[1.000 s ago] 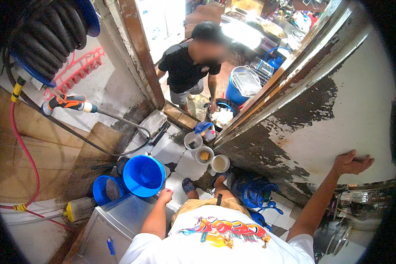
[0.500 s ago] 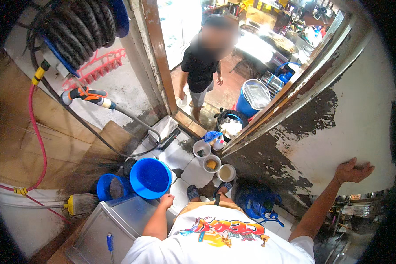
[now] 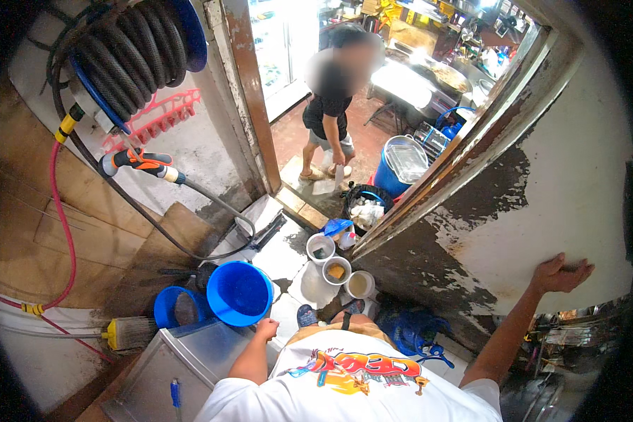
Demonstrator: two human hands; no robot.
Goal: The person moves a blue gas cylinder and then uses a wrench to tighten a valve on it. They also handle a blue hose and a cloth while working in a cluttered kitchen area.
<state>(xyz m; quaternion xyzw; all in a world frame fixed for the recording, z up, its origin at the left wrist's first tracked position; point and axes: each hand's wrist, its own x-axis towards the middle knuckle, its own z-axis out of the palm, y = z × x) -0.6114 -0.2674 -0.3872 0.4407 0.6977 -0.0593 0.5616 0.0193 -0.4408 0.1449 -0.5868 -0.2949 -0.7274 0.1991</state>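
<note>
2 bare hands in view. Left hand (image 3: pixel 266 328): fingers loosely curled inward, nothing visible in the grip; how tightly it closes, cannot tell. Right hand (image 3: pixel 561 273): out to the side, palm mostly upturned, fingers half spread, visibly bare; it lies in front of the pale wall (image 3: pixel 541 211), contact uncertain.

Nearest thing to the left hand: a round blue tub (image 3: pixel 225 309), just beyond the knuckles, between the hand and the hose side of the room, at the far edge of a grey cabinet (image 3: pixel 200 348). Whether hand and rim touch, cannot tell. 1 smaller blue bucket (image 3: pixel 164 309) stands beside it, farther left.

Handling estimate: looks like moulded plastic, so probably light when empty, fairly stiff at the rim, some flex in the wall, low risk of breakage. Liquid inside cannot be confirmed; if present, expect more weight and slosh. Wet plastic would likely be slippery. Best hold: 2 opposite points on the rim, thumbs inside, fingers beneath the lip.
</note>
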